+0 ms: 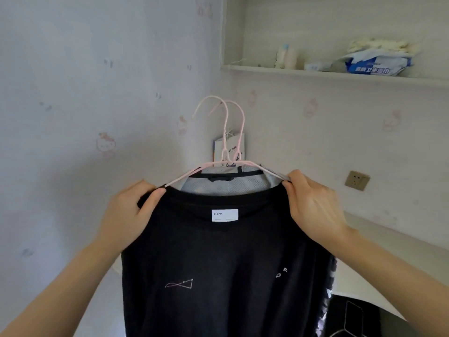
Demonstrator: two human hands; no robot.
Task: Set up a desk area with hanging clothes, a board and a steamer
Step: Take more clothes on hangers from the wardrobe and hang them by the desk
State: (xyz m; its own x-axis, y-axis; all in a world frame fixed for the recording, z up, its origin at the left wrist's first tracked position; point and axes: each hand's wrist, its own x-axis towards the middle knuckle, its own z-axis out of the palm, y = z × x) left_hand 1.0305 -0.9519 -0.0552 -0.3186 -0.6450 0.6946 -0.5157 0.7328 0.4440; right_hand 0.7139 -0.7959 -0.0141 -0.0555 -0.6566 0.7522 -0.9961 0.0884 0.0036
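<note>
Garment check: black tee (218, 263) soft, light, prone to slip off thin pink wire hangers (227, 132); L hand (126, 215) & R hand (313, 205) each pinch shoulder seam w/ hanger arm, best hold pts.

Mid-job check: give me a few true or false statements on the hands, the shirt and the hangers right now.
1. Both hands grip the black shirt at its shoulders. True: left hand, right hand.
2. Only one pink hanger hook shows. False: two show.
3. The hooks hang on a rail. False: they stand free in the air.
4. A white label sits inside the collar. True.
5. The shelf is bare. False: packages lie on it.
</note>
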